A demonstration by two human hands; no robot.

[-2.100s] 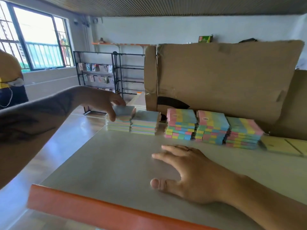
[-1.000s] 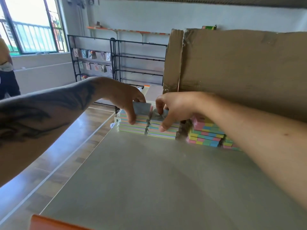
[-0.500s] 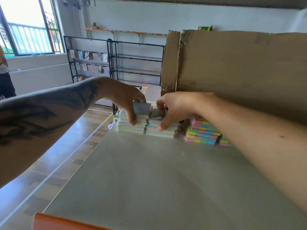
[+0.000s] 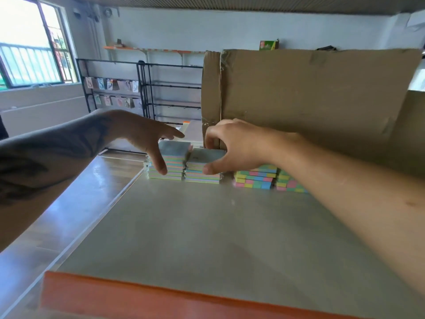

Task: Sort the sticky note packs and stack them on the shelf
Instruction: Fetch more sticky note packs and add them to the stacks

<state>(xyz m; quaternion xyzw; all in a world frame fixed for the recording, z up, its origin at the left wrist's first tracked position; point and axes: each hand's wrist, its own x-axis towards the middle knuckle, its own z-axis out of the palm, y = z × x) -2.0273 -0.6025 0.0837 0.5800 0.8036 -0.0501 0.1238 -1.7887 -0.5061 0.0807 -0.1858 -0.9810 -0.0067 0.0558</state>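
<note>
- Head view: a pale grey shelf board (image 4: 207,238) fills the middle, with an orange strip (image 4: 138,298) along its near edge.
- Two piles of pastel sticky note packs stand side by side at the far left corner of the shelf board, and they touch each other.
- The left pile (image 4: 171,168) sits right at the left edge. The right pile (image 4: 202,170) is just beside it.
- The left hand (image 4: 142,134) is spread wide with loose fingers. Its thumb (image 4: 159,164) lies on the front of the left pile, and the other fingers reach over the top without closing on a pack.
- The right hand (image 4: 239,146) is curled around the top of the right pile. Its thumb (image 4: 212,168) presses the front side and its fingers (image 4: 210,139) hook over the back, so it is gripping the top packs of that pile.
- More piles, the striped packs (image 4: 255,179) in pink, yellow, green and blue blocks, stand along the far edge to the right of the hands. The right arm hides part of them.
- A big cardboard box (image 4: 310,100) stands behind all the piles at the far edge.
- Across the room there is a black wire rack (image 4: 142,88) with small cards hanging on it, and a window (image 4: 27,42) is at the far left.
</note>
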